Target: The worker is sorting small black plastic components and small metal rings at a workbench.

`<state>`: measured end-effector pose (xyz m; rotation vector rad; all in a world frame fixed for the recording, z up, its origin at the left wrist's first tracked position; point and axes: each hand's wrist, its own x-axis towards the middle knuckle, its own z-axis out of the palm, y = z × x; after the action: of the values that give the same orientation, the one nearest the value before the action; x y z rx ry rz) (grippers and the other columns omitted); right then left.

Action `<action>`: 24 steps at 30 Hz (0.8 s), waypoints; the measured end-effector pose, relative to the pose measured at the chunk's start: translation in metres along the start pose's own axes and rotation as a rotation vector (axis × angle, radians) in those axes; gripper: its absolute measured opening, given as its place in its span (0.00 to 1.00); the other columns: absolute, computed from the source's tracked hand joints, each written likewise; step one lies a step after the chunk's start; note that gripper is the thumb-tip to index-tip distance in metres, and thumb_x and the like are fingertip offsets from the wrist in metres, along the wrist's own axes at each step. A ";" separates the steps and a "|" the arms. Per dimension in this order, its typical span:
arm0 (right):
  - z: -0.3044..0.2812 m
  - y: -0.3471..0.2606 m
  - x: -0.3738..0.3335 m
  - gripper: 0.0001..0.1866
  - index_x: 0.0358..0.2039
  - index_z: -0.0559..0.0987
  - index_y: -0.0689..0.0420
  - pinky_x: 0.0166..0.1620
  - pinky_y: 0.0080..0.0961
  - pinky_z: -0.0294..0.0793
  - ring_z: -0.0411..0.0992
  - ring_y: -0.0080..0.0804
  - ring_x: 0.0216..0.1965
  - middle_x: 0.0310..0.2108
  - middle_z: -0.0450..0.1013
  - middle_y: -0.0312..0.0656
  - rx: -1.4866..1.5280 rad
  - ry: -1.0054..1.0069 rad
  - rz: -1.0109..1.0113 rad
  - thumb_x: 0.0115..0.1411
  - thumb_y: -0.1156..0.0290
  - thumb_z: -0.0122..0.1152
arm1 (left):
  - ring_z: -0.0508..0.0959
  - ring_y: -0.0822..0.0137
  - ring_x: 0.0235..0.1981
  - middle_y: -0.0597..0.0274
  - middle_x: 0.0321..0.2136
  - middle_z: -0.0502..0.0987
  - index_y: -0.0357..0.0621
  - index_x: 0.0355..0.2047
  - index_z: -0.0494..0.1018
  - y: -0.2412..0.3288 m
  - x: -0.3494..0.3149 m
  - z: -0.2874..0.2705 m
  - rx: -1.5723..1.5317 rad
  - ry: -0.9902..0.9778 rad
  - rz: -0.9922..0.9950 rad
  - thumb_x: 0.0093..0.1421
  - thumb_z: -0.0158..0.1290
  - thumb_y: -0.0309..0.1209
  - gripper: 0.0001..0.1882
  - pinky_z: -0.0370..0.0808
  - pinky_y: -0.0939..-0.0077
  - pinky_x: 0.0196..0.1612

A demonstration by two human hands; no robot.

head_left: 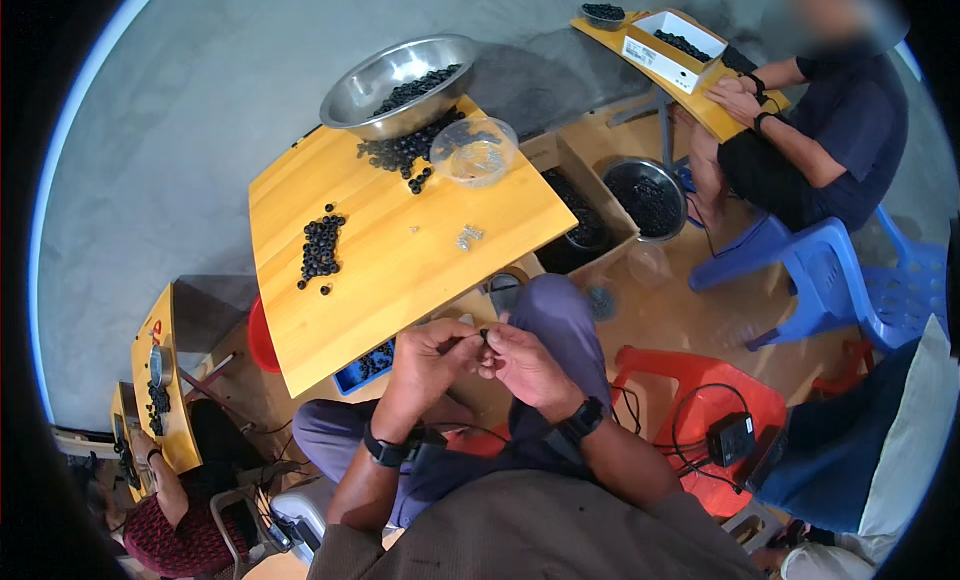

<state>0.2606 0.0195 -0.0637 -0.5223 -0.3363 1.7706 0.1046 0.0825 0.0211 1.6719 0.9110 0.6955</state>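
My left hand [432, 362] and my right hand [528, 368] meet above my lap, just off the table's near edge. A small black round part [484, 334] sits between their fingertips. The right thumb and finger pinch it. My left thumb and forefinger are pressed together right beside it; what they grip, if anything, is too small to make out. On the yellow wooden table [375, 280] lies a cluster of similar black round parts [320, 248]. A few small silvery pieces [468, 237] lie nearer the right edge.
A steel basin [345, 105] and a clear plastic bowl [475, 140] stand at the table's far end beside heaped black parts [400, 152]. Below are a cardboard box [620, 225], a blue tray [350, 378] and a red stool [735, 415]. Co-workers sit at right and lower left.
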 end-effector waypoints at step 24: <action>0.010 0.024 -0.002 0.12 0.39 0.77 0.55 0.36 0.20 0.65 0.66 0.21 0.34 0.30 0.68 0.30 0.048 -0.159 0.258 0.71 0.59 0.55 | 0.78 0.79 0.21 0.66 0.23 0.81 0.37 0.39 0.82 -0.047 -0.034 -0.030 -0.452 -0.081 -0.328 0.66 0.60 0.31 0.09 0.75 0.85 0.23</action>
<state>0.2351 0.0121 -0.0664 -0.4053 -0.3483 2.0711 0.0515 0.0761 -0.0164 1.1122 0.8677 0.5538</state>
